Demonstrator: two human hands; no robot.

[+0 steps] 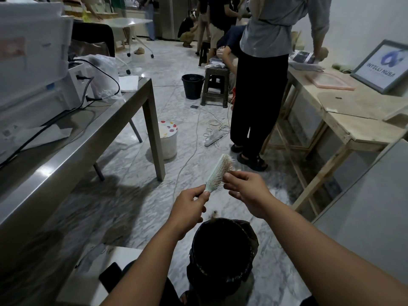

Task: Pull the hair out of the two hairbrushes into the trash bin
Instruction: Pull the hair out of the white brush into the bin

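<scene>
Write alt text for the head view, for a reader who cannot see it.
A left hand grips the handle of a pale green hairbrush while the right hand pinches at its bristles, above a black-lined trash bin on a marble floor. A person in black trousers stands beyond.

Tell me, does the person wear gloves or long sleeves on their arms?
No. Both forearms are bare, with no sleeves in view. The left hand and the right hand wear no gloves, and I see no rings, watch or bracelets on them.
</scene>
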